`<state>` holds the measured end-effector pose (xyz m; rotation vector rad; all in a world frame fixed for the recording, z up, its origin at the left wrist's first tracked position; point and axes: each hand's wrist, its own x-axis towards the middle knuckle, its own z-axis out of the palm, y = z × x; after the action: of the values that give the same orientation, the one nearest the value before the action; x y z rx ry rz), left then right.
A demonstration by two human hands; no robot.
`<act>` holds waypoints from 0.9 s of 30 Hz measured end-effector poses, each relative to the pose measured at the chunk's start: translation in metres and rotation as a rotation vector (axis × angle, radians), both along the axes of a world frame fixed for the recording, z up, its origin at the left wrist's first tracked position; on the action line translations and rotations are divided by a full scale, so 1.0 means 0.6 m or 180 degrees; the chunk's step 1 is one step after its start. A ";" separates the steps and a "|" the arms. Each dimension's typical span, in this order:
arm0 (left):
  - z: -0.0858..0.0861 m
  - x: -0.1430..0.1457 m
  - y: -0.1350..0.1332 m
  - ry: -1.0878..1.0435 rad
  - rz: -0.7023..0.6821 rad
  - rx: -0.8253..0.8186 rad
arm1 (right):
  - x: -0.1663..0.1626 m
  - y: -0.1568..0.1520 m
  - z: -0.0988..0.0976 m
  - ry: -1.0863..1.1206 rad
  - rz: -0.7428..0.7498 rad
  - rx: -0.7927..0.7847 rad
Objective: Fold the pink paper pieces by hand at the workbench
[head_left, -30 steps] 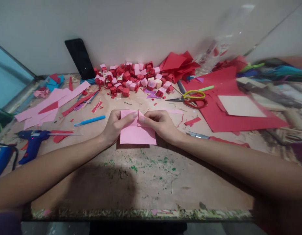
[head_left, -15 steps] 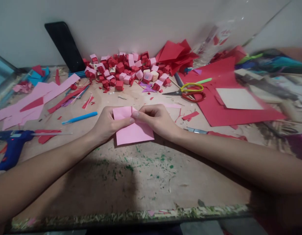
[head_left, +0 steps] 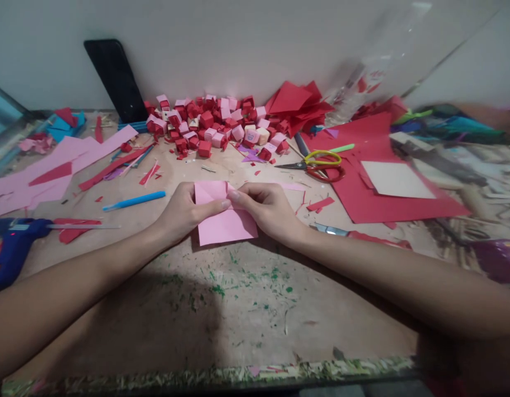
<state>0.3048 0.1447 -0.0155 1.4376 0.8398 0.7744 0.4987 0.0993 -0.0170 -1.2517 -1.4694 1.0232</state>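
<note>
A pink paper square (head_left: 224, 223) lies on the worn table (head_left: 246, 309) in front of me, its far edge creased. My left hand (head_left: 184, 212) grips its left side, thumb pressed onto the sheet. My right hand (head_left: 267, 207) pinches the upper right part, fingers curled over the fold. The two thumbs nearly meet at the middle of the paper.
A heap of small red and pink paper cubes (head_left: 215, 129) sits by the wall. Yellow-and-red scissors (head_left: 321, 162) and red sheets (head_left: 387, 182) lie to the right. At left are a blue pen (head_left: 133, 201), a blue glue gun (head_left: 15, 248), pink offcuts (head_left: 52, 171) and a leaning black phone (head_left: 112, 77).
The camera view shifted left and down, then back a little. Both hands kept hold of the pink paper, which turned slightly and now shows a crease along its far part.
</note>
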 end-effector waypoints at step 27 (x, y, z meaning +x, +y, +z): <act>0.021 0.005 -0.005 0.0716 -0.0114 0.0278 | 0.003 0.007 -0.001 0.0485 -0.0130 0.0042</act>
<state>0.3079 0.1420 -0.0030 1.6346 0.9577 0.6365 0.5005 0.1033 -0.0178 -1.1635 -1.3269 1.0564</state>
